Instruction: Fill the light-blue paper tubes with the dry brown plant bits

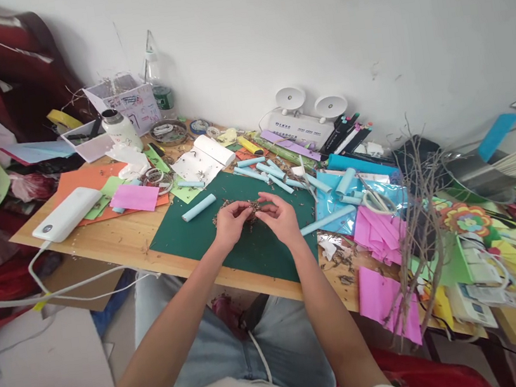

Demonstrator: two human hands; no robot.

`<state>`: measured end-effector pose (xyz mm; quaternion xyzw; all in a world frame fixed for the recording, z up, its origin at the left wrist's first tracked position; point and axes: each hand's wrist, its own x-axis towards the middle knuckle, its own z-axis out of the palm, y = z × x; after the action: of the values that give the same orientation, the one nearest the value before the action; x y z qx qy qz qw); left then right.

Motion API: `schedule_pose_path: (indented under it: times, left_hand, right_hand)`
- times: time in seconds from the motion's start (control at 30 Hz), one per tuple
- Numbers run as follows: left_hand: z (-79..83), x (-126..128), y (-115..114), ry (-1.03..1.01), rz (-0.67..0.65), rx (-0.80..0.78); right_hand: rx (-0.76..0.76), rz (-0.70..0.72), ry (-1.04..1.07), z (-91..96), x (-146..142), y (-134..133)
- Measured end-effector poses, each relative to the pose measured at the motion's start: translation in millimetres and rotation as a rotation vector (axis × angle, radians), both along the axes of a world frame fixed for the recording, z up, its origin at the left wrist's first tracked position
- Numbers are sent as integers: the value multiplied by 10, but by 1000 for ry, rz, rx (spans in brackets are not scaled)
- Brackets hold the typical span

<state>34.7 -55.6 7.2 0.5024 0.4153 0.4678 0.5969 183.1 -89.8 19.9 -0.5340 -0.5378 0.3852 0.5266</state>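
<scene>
My left hand [233, 224] and my right hand [279, 215] meet over a dark green mat [177, 235]. Between their fingertips is a small clump of brown dried plant bits [254, 207], pinched from both sides. More brown crumbs lie on the mat beneath and beside the fingers. To the left of my left hand rests a light blue paper tube [199, 207]. Beyond my hands, several similar blue tubes [280, 181] lie scattered along the mat's far edge.
A white power bank [67, 214] with a cable sits at the left edge. A white bottle [121, 129] stands at the back left. Dry branches [422, 221], pink paper [388, 303] and scissors [378, 202] crowd the right. An emergency light [299, 127] is against the wall.
</scene>
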Motion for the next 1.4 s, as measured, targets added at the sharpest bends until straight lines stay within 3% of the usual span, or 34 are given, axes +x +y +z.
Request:
schedule_pose_path:
  times: [0.1,0.23,0.47,0.7,0.9,1.07,1.17,1.27,1.4]
  left_hand:
    - [-17,-19,22,34,-56,49]
    - [-38,-21,20,43,-78,64]
    - [-35,-42,-17,-1,-75,93]
    - [-64,-10,-39,-9,31,40]
    - [-130,-4,-61,64,6,87]
    - [-133,-5,-71,64,41,75]
    - [-122,-11,-70,55,69,70]
    - [-128,-13,-62,53,84,60]
    - [-149,-13,-46,39,87,72]
  right_hand:
    - [15,35,-70,7,29,6]
    - [73,-36,-176,-19,24,13]
    - [-30,-197,-42,-89,-10,29]
    - [36,-67,-88,-9,15,14]
    - [40,-100,-226,-44,13,-8]
    - [-119,-126,40,-104,-34,40]
    - [-137,-179,158,-127,-20,74]
    - [-90,-230,148,-144,28,83]
    - [-32,-125,31,-121,55,50]
